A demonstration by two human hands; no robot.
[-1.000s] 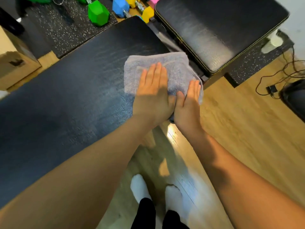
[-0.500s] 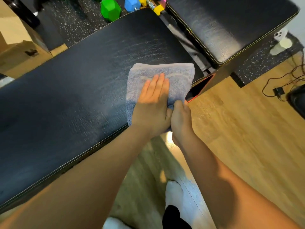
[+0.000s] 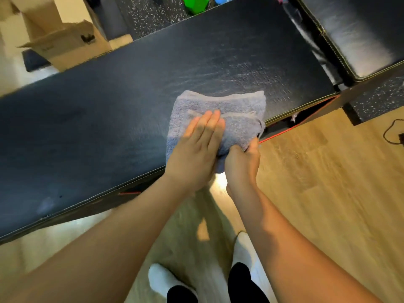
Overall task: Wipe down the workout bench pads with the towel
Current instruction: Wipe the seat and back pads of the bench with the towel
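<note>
A folded grey-blue towel [image 3: 220, 110] lies on the long black bench pad [image 3: 109, 119], at its near edge toward the right end. My left hand [image 3: 196, 149] presses flat on the towel with straight fingers. My right hand [image 3: 242, 165] grips the towel's near right corner, which hangs over the pad's edge. A second black pad, the seat [image 3: 358, 29], sits at the upper right beyond a narrow gap.
A cardboard box [image 3: 65, 42] stands beyond the bench at the upper left. A green dumbbell [image 3: 195, 4] and other coloured weights lie on a speckled rubber mat [image 3: 150, 16] behind the pad. A black cable [image 3: 393, 134] trails on the wooden floor [image 3: 328, 182] at right. My socked feet [image 3: 161, 278] are below.
The towel and both hands have slid left along the long pad, away from the gap by the seat. My right hand went from lying flat to gripping the towel's corner.
</note>
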